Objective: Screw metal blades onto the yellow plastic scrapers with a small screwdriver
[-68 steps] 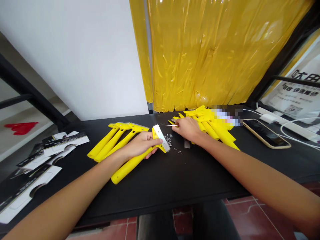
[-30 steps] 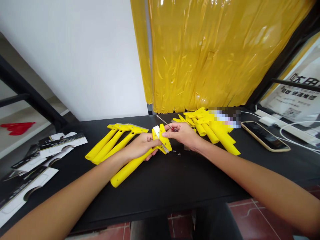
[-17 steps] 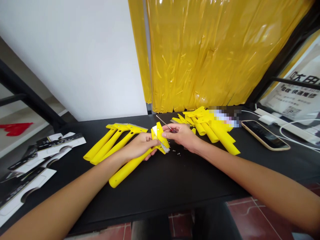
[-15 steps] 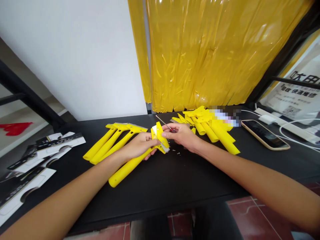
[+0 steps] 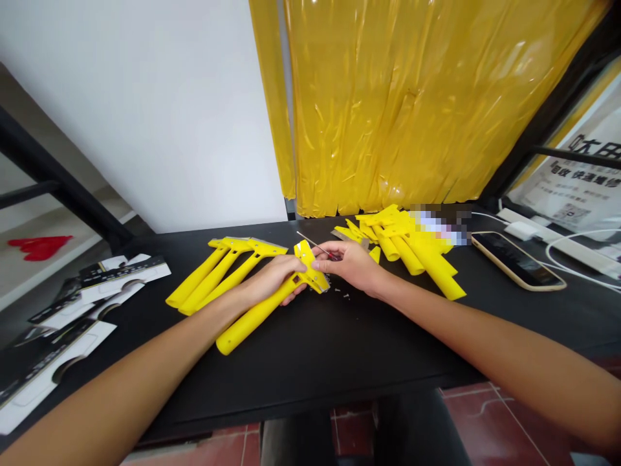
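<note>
My left hand (image 5: 280, 278) is closed around the neck of a yellow scraper (image 5: 257, 317), whose handle slants down to the left. On its head lies a yellow cover plate (image 5: 306, 256), with a thin blade edge showing at the lower right end. My right hand (image 5: 352, 264) has a thin screwdriver (image 5: 310, 241) tucked in its fingers, the shaft pointing up and left. Its thumb and fingertip press on the cover plate. Small screws (image 5: 338, 291) lie on the black table just below the right hand. To the left rest several yellow scrapers (image 5: 213, 275) with blades.
Behind my right hand is a pile of yellow handles (image 5: 410, 249) and small plates. A phone (image 5: 517, 261) and a white power strip (image 5: 563, 243) with cables lie at the right. Printed card sleeves (image 5: 92, 323) are stacked at the left. A yellow plastic curtain (image 5: 369, 116) hangs behind.
The cover plate has come down flatter onto the scraper's head, hiding most of the pale blade seen before. Both hands keep their holds, and the view has shifted slightly.
</note>
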The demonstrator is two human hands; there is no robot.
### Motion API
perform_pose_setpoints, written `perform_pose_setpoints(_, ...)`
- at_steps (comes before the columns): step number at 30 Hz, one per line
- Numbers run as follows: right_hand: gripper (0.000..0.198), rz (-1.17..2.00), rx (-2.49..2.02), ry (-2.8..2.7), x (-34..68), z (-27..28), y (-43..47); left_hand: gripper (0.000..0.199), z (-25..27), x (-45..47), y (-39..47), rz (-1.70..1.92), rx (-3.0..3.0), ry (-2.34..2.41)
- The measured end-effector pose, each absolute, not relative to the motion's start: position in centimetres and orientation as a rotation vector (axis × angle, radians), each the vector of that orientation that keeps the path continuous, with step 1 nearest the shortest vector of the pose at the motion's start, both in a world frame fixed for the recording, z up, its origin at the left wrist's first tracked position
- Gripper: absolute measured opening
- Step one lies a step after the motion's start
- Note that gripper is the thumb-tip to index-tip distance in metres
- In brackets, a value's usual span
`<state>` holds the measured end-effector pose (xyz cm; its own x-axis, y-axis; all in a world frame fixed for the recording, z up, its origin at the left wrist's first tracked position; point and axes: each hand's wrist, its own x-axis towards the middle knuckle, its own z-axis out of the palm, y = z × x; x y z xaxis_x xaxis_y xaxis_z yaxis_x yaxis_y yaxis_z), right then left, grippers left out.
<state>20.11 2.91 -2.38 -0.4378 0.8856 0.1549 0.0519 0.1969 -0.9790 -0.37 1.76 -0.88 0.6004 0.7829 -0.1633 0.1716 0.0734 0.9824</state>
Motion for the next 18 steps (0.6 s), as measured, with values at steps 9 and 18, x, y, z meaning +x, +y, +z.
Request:
perform_pose_setpoints(9, 0.030, 1.369, -0.956, -1.615, 20.3, -2.0, 3.2, 0.020, -0.1, 0.3, 2.4, 0.474, 1.618, 0.924)
perform_pose_setpoints(18, 0.032, 1.466, -1.044, -1.531, 20.3, -1.6, 2.6, 0.031, 0.3, 0.0, 2.0, 0.427, 1.729, 0.804)
